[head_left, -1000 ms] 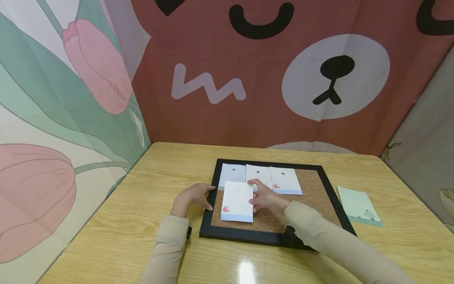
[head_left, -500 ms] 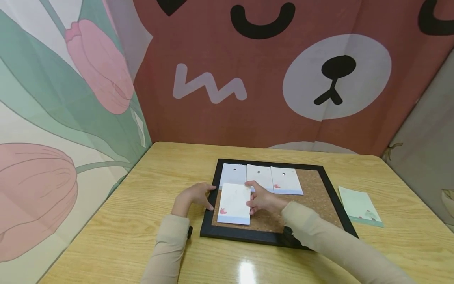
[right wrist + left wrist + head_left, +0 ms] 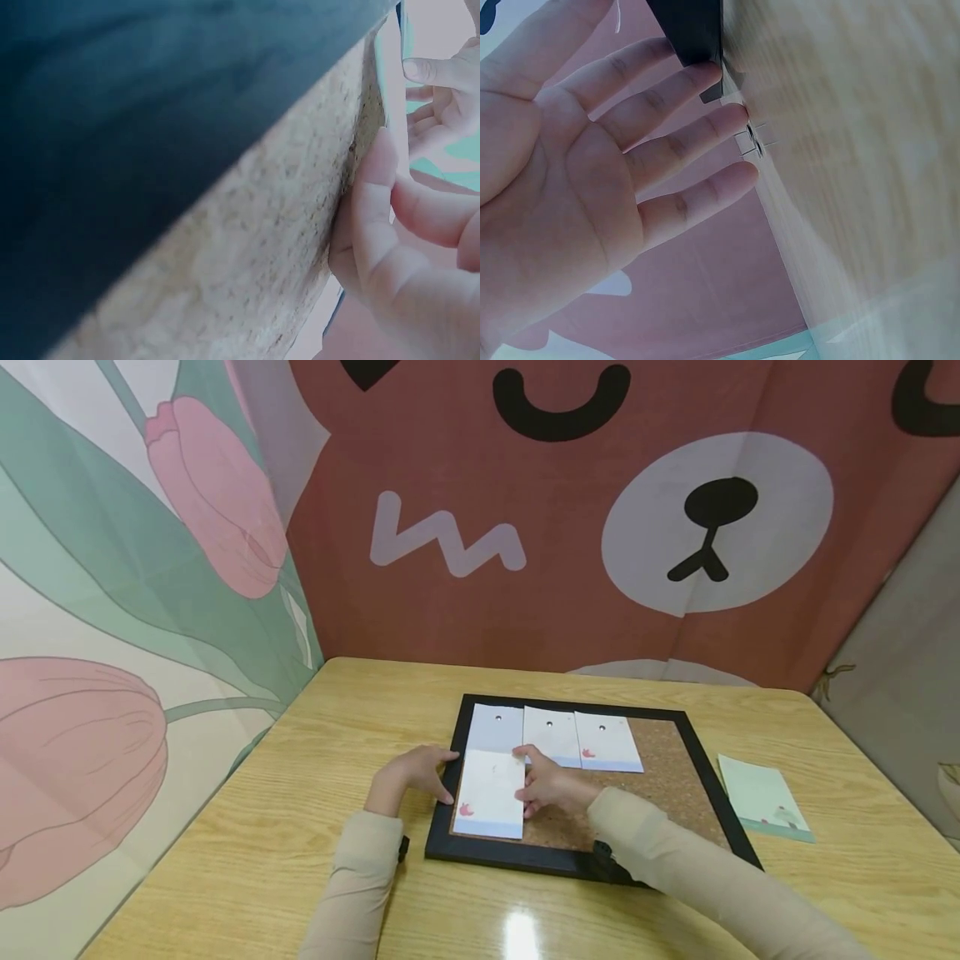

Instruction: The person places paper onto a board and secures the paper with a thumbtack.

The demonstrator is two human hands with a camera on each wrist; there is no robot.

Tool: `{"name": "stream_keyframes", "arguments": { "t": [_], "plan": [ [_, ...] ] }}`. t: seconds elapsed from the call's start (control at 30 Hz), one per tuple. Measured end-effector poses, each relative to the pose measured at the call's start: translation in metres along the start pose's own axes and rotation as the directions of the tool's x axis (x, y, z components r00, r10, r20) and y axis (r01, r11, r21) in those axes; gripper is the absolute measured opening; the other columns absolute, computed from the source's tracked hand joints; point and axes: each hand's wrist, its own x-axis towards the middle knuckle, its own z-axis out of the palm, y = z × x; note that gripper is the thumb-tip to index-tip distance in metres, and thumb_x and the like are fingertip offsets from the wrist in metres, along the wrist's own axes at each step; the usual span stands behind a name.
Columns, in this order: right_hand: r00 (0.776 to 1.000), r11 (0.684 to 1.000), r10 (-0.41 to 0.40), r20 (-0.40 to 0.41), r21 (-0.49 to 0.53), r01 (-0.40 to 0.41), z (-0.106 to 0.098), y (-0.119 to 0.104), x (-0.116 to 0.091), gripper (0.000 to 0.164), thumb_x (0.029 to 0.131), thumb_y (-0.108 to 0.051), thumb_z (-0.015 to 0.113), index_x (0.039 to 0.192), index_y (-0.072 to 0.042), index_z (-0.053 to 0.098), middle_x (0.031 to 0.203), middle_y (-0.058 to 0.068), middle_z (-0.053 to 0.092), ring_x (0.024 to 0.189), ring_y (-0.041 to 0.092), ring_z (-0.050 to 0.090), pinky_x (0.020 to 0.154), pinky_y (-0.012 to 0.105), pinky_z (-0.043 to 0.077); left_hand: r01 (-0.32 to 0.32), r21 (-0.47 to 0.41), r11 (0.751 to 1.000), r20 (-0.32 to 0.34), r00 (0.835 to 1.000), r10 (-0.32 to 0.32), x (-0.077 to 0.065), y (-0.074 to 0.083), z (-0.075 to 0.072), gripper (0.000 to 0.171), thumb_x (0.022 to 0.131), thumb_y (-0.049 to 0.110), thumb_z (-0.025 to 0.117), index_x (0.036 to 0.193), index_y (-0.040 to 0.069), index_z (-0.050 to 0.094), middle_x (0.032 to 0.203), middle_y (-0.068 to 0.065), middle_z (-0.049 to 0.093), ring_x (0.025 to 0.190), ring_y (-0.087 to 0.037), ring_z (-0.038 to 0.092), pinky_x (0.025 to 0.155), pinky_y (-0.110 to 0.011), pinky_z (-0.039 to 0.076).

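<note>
Against the frame from a second ago, you have shifted the white rectangular paper card with a red motif and blue lower band point(image 3: 489, 797) slightly left and toward you; it lies over the left part of the black-framed cork board point(image 3: 667, 787). Your right hand point(image 3: 552, 783) pinches its right edge between thumb and fingers. Your left hand point(image 3: 408, 774) is unchanged: fingers spread, touching the board's left side.

Edges: the card's top meets or slightly overlaps the leftmost of three pinned white-and-blue paper cards point(image 3: 557, 747); cannot tell which. Its left edge sits just inside the frame, its bottom near the frame's near side. Room: bare cork extends rightward; a pale-green paper sheet point(image 3: 761, 793) lies just beyond the frame's right side.
</note>
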Motion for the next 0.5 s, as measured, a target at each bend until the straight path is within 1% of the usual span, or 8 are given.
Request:
{"name": "stream_keyframes", "arguments": {
  "t": [0.1, 0.2, 0.3, 0.37, 0.4, 0.5],
  "plan": [
    [1.0, 0.999, -0.011, 0.0, -0.049, 0.011, -0.0008, -0.001, -0.0017, 0.069, 0.081, 0.014, 0.055, 0.138, -0.006, 0.02, 0.075, 0.019, 0.047, 0.047, 0.018, 0.049, 0.046, 0.03, 0.048, 0.003, 0.002, 1.0, 0.0, 1.0, -0.003, 0.0003, 0.0004, -0.0001, 0.075, 0.066, 0.02, 0.08, 0.131, 0.009, 0.046, 0.132, -0.015, 0.042, 0.122, -0.031, 0.036, 0.096, -0.042, 0.032],
    [0.999, 0.993, -0.033, -0.002, -0.117, 0.032, -0.0015, -0.002, -0.0032, 0.073, 0.079, 0.01, 0.061, 0.138, -0.006, 0.022, 0.074, 0.018, 0.049, 0.048, 0.018, 0.049, 0.045, 0.03, 0.048, 0.012, -0.002, 1.0, 0.002, 1.0, -0.012, 0.0001, 0.0013, -0.0003, 0.074, 0.066, 0.02, 0.08, 0.131, 0.009, 0.046, 0.132, -0.015, 0.042, 0.122, -0.03, 0.035, 0.097, -0.042, 0.031],
    [0.997, 0.969, -0.073, -0.005, -0.235, 0.07, -0.002, -0.0026, -0.0041, 0.073, 0.076, 0.004, 0.068, 0.136, -0.007, 0.027, 0.071, 0.015, 0.052, 0.048, 0.017, 0.049, 0.043, 0.029, 0.046, 0.019, -0.002, 1.0, 0.003, 1.0, -0.019, -0.0005, 0.0021, -0.0006, 0.074, 0.066, 0.021, 0.08, 0.131, 0.009, 0.046, 0.132, -0.014, 0.043, 0.122, -0.03, 0.036, 0.097, -0.042, 0.031],
    [0.993, 0.939, -0.114, 0.003, -0.325, 0.109, -0.0024, -0.0026, -0.0045, 0.071, 0.074, -0.001, 0.071, 0.133, -0.005, 0.032, 0.069, 0.012, 0.052, 0.05, 0.016, 0.048, 0.044, 0.028, 0.044, 0.02, -0.003, 1.0, 0.002, 1.0, -0.02, -0.0009, 0.0024, -0.0009, 0.074, 0.066, 0.021, 0.08, 0.131, 0.008, 0.046, 0.132, -0.015, 0.043, 0.122, -0.03, 0.036, 0.097, -0.042, 0.031],
    [0.99, 0.916, -0.142, 0.008, -0.378, 0.135, -0.0026, -0.0024, -0.0043, 0.069, 0.073, -0.004, 0.072, 0.131, -0.004, 0.035, 0.068, 0.01, 0.052, 0.051, 0.015, 0.048, 0.045, 0.027, 0.043, 0.019, -0.005, 1.0, 0.002, 1.0, -0.019, -0.0011, 0.0025, -0.001, 0.074, 0.066, 0.021, 0.08, 0.131, 0.008, 0.047, 0.132, -0.015, 0.043, 0.122, -0.03, 0.036, 0.097, -0.042, 0.031],
    [0.972, 0.82, -0.234, 0.028, -0.531, 0.213, -0.0043, -0.0015, -0.0051, 0.064, 0.072, -0.013, 0.075, 0.125, -0.002, 0.043, 0.069, 0.007, 0.051, 0.058, 0.016, 0.047, 0.051, 0.027, 0.04, 0.018, -0.015, 1.0, 0.002, 1.0, -0.018, -0.0012, 0.0021, -0.0006, 0.073, 0.067, 0.021, 0.079, 0.131, 0.008, 0.047, 0.131, -0.015, 0.043, 0.122, -0.03, 0.036, 0.097, -0.042, 0.031]
  ]
}}
